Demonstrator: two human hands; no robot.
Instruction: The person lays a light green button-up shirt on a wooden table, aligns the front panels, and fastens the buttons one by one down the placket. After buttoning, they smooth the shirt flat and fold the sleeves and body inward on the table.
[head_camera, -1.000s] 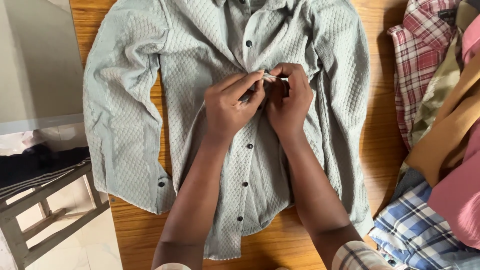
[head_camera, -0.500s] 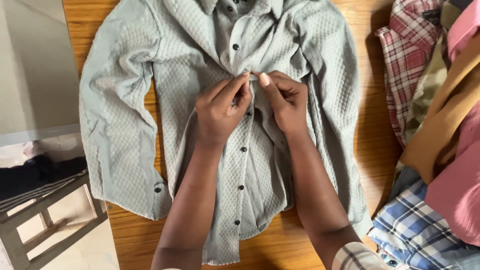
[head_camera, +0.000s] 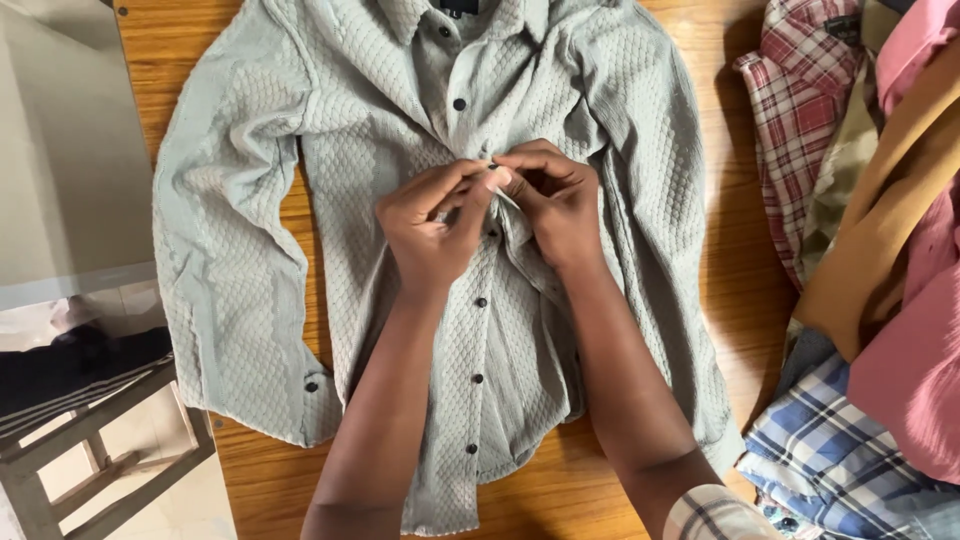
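Shirt, pale grey-green, quilted weave, long sleeves, laid front-up on a wooden table; collar at 12 o'clock, hem at 6 o'clock.

Head view, centre: left hand and right hand meet at the button strip, about mid-chest. Both grips are narrow pinches, fingertips closed on the two cloth edges at one fastening point. The button being worked is hidden under the fingers; whether it sits through its hole cannot be told. Dark buttons show above the hands toward 12 o'clock and below toward 6 o'clock.

Head view, 3 o'clock: heap of other clothes, checked red, checked blue, tan and pink, lying on the table edge, just beside the shirt's sleeve.

Head view, 8 o'clock: wooden stool on the floor, well apart from the hands.

Risks, as judged:
- Button may slip back out, since the thick quilted cloth resists a small hole.
- Edges may be matched one hole off, because the strip is rumpled near the hands; front would then hang crooked.
- Pulling toward 3 o'clock could drag the sleeve into the heap.
- Hem near the table edge at 6 o'clock could slide off.
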